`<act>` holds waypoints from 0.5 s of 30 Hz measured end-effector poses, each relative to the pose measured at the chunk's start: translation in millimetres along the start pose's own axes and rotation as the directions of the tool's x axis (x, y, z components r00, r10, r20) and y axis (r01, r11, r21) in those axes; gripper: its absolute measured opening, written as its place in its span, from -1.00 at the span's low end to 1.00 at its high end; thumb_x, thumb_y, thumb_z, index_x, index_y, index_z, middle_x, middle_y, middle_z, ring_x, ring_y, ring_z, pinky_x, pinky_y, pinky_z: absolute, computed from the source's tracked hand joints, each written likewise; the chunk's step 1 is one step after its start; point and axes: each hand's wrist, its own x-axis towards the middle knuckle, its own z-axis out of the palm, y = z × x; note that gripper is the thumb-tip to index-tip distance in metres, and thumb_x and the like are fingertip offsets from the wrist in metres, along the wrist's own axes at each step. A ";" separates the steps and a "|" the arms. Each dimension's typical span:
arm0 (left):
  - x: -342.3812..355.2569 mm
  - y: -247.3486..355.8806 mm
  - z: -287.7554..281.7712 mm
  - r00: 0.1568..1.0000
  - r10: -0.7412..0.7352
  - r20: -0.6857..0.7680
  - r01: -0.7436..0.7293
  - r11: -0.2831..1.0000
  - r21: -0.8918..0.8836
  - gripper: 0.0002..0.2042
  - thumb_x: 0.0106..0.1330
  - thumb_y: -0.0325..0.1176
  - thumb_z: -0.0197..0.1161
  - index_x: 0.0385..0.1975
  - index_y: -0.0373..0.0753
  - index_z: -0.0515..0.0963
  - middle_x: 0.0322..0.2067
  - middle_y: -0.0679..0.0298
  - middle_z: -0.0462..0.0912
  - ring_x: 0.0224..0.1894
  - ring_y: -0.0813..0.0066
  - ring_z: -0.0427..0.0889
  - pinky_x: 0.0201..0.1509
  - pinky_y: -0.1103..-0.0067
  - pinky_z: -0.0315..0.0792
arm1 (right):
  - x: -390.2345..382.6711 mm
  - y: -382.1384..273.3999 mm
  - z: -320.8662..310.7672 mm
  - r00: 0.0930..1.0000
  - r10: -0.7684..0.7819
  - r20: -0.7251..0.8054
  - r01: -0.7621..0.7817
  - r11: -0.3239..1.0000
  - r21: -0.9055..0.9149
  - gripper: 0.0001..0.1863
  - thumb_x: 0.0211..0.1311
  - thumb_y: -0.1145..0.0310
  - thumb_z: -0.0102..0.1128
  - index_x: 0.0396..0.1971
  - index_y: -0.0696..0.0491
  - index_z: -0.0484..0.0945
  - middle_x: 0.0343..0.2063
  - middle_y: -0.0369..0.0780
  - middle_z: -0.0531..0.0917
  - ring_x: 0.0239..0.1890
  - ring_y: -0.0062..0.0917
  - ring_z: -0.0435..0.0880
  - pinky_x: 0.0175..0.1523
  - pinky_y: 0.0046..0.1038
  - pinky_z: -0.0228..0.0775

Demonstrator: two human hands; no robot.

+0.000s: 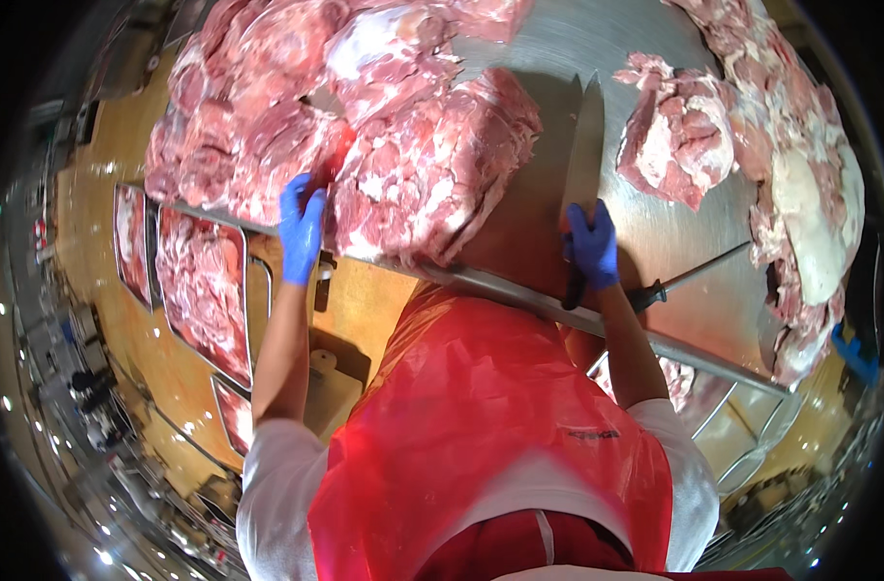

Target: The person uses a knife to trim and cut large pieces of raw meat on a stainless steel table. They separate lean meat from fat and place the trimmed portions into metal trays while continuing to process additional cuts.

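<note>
While the left hand, in a blue glove, presses flat-ish against the near side of the big meat slab, its fingers curl up onto the raw surface and grip the edge rather than lie loose. Slab sits at the front edge of the steel worktop, slightly overhanging the rim, touching more meat piled behind and to the left. Judging by look: heavy, soft, floppy, wet and fatty, so slippery; best taken low at the near edge with a wide grip, or dragged, not pinched. The right hand, also blue-gloved, is clenched around the dark handle of a long knife, blade lying flat on the worktop, pointing away from the person, just beside the slab's right side but not touching it as far as I can tell. Knife is stiff, sharp; hold by handle only, glove likely greasy. A sharpening steel lies right of that hand, near it, apart. Smaller meat chunk and a long fatty strip further right. Trays of meat below worktop on the left. Red apron fills the lower middle.
</note>
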 end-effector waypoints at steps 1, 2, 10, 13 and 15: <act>-15.2 -30.2 2.2 0.984 -0.102 0.148 0.117 0.989 -0.094 -0.62 0.33 -0.30 0.24 0.08 -0.32 0.44 -0.14 0.06 0.54 -0.10 0.22 0.54 0.08 0.40 0.41 | -1.2 -1.3 11.4 0.998 0.011 0.059 -0.013 1.000 0.021 -0.85 0.39 0.31 0.14 -0.22 0.04 0.42 -0.60 -0.33 0.51 -0.68 -0.71 0.43 -0.62 -0.61 0.25; -25.6 -24.1 23.4 0.998 -0.004 0.057 -0.008 0.979 0.206 -0.55 0.31 -0.23 0.26 0.14 -0.29 0.42 -0.09 -0.02 0.52 -0.05 0.15 0.52 0.11 0.34 0.39 | 10.9 0.0 25.7 0.997 -0.035 0.065 0.032 0.998 0.053 -0.83 0.39 0.30 0.15 -0.23 0.05 0.39 -0.60 -0.31 0.51 -0.68 -0.69 0.45 -0.62 -0.59 0.28; -144.5 43.8 160.3 0.767 0.541 0.344 -0.640 0.607 0.472 -0.36 0.04 -0.27 0.33 0.24 -0.14 0.45 0.35 -0.28 0.11 0.37 -0.48 0.04 0.32 -0.18 0.09 | 160.1 -41.0 87.0 0.909 -0.313 0.275 0.353 0.929 -0.109 -0.72 0.29 0.19 0.19 -0.30 0.14 0.50 -0.61 -0.26 0.54 -0.62 -0.57 0.56 -0.50 -0.48 0.45; -150.9 18.9 172.1 0.518 0.575 0.633 -0.846 0.450 0.284 -0.33 0.03 -0.38 0.25 0.29 -0.09 0.41 0.42 -0.06 0.09 0.44 -0.38 -0.04 0.41 -0.22 -0.06 | 161.8 -77.4 81.6 0.905 -0.234 0.355 0.317 0.928 -0.195 -0.63 0.26 0.11 0.19 -0.27 0.17 0.52 -0.54 -0.23 0.59 -0.57 -0.54 0.59 -0.44 -0.44 0.48; -141.2 36.8 180.7 0.354 0.589 0.726 -0.903 0.418 0.101 -0.33 0.07 -0.32 0.27 0.31 -0.03 0.39 0.43 0.02 0.10 0.46 -0.28 -0.03 0.43 -0.20 -0.09 | 172.8 -79.1 39.6 0.895 -0.269 0.356 0.389 0.862 -0.326 -0.59 0.25 0.08 0.19 -0.22 0.18 0.52 -0.49 -0.24 0.62 -0.51 -0.54 0.60 -0.37 -0.42 0.48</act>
